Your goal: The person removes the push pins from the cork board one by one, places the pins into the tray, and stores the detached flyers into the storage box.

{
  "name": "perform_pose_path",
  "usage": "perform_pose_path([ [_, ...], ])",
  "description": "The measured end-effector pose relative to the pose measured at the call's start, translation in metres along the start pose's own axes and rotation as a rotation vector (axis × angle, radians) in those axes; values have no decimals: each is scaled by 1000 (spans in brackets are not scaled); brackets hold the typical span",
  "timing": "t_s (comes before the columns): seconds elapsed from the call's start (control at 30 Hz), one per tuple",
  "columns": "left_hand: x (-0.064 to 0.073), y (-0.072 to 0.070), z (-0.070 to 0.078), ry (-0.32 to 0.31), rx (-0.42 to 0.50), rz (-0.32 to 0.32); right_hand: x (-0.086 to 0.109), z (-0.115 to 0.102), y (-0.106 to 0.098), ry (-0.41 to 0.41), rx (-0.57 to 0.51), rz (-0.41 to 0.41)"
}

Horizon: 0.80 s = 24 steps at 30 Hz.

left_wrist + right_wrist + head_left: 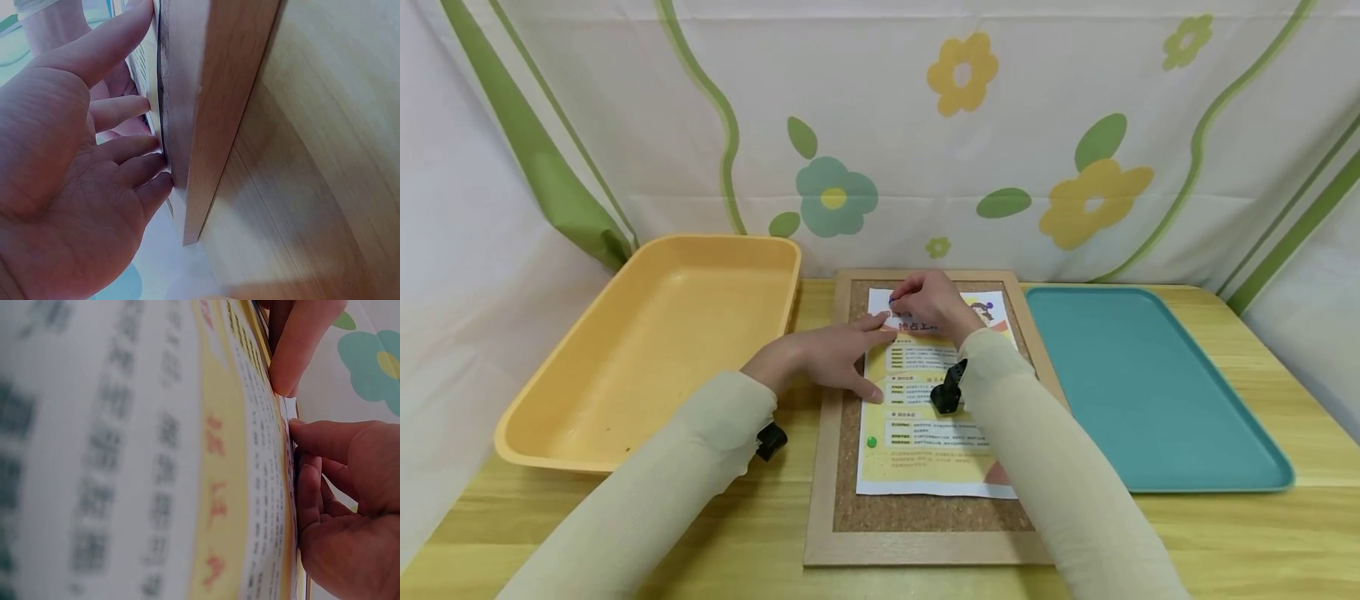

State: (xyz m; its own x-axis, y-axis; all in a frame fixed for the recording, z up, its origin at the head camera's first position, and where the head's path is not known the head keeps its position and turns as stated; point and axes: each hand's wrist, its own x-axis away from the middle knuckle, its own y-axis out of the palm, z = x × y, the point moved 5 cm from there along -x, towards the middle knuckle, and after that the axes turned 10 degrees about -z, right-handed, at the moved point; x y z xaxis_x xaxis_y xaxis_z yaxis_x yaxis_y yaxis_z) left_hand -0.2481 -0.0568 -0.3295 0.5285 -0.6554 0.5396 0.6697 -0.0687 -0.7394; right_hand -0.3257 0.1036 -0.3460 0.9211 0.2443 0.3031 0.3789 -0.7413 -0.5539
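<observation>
A printed poster sheet point(895, 467) lies on a wood-framed cork board point(925, 514). My right hand point(934, 302) is at the sheet's upper left corner, pinching a small dark blue push pin point(892, 301) between thumb and fingers; little of the pin shows. In the right wrist view, its thumb and curled fingers point(312, 481) meet the sheet's surface. My left hand point(835, 354) rests with spread fingers on the sheet's left edge, thumb lower down. The left wrist view shows those fingers point(128, 150) extended past the board's frame point(215, 94). A green push pin point(872, 442) sits at the sheet's lower left.
An empty-looking yellow tray point(655, 358) stands left of the board. To the right lies a flat teal tray point(1157, 392). A flowered curtain point(887, 100) hangs behind the wooden table point(737, 533). Both wrists carry small black cameras point(771, 440).
</observation>
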Motion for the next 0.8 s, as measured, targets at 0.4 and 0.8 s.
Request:
perform_pose_path([
  [0.4, -3, 1, 7, 13, -26, -15, 4, 8, -4, 25, -39, 12],
  [0.8, -2, 1, 7, 17, -17, -15, 3, 8, -3, 16, -27, 7],
])
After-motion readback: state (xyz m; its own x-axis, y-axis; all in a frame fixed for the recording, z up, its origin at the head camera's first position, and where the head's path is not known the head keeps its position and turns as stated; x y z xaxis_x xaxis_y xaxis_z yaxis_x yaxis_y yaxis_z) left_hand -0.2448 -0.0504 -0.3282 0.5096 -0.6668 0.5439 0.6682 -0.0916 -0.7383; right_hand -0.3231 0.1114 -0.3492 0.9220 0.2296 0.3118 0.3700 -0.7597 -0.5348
